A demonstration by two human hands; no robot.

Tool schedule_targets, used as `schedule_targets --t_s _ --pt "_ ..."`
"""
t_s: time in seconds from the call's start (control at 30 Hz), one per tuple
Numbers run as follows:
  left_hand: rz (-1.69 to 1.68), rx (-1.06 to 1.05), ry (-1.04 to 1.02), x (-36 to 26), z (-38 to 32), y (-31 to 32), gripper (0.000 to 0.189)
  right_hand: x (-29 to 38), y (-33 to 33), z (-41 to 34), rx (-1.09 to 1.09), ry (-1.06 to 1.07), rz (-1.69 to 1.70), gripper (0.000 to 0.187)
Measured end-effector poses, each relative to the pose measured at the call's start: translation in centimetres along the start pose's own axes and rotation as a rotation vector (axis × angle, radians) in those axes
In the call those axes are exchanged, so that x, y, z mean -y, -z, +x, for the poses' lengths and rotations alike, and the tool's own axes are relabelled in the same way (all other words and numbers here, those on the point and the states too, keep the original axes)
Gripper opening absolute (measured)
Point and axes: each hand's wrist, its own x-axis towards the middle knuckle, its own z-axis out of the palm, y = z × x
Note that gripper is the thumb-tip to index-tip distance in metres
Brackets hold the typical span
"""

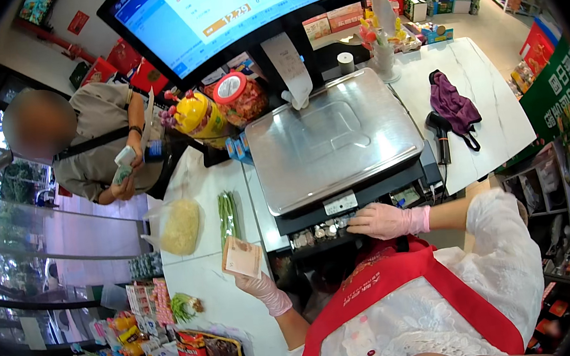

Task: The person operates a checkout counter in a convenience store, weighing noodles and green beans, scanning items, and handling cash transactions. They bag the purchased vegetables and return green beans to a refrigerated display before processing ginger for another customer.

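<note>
My left hand [257,285], in a thin pink glove, holds a few orange-brown banknotes [241,258] above the white counter, left of the cash drawer. Also gloved in pink, my right hand [381,221] reaches palm down into the open cash drawer [323,247]. Its fingertips lie over the right end of the coins [317,234], and whether they pinch anything is hidden. Further right in the drawer is a greenish banknote [407,197]. Directly above the drawer sits the wide steel plate of a weighing scale [333,139].
Green stalks [227,215], a bag of yellowish food [181,228] and spring onions [186,307] lie on the counter [212,279]. Across it a person [98,140] holds banknotes. A lit screen [236,11] stands behind the scale. A barcode scanner [439,135] and purple cloth [451,100] lie right.
</note>
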Motion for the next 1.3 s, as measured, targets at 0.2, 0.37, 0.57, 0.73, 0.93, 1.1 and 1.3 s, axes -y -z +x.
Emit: schedule_targets --t_s 0.2,0.37,0.57,0.73,0.93,1.1,1.3 --pt "-0.130 0.213 0.125 -0.1 -5.2 0.7 0.027 2.2 -1.9 -2.7 -0.014 -0.271 0.099 0.043" --pt "-0.333 0.400 0.099 -3.8 -9.1 -2.4 0.035 3.1 -2.6 -3.8 0.029 -0.283 0.131 0.045" --pt "0.259 0.532 -0.105 -1.5 -11.9 -1.0 0.022 7.0 -3.5 -6.1 -0.212 -0.251 0.320 0.041" --pt "0.317 0.848 0.052 -2.0 -15.1 -2.0 0.018 8.6 2.4 -5.5 -0.577 -0.278 0.235 0.047" --pt "0.055 0.984 0.596 -3.0 -19.9 -3.2 0.028 9.2 -0.2 -8.4 -0.468 -0.284 0.480 0.044" --pt "-0.155 0.799 0.866 -1.5 -21.6 -2.2 0.036 9.8 -1.7 -10.6 -0.433 -0.404 0.758 0.051" --pt "-0.356 0.791 0.893 -0.6 -20.4 -4.6 0.033 8.9 -0.9 -9.7 -0.404 -0.583 1.007 0.063"
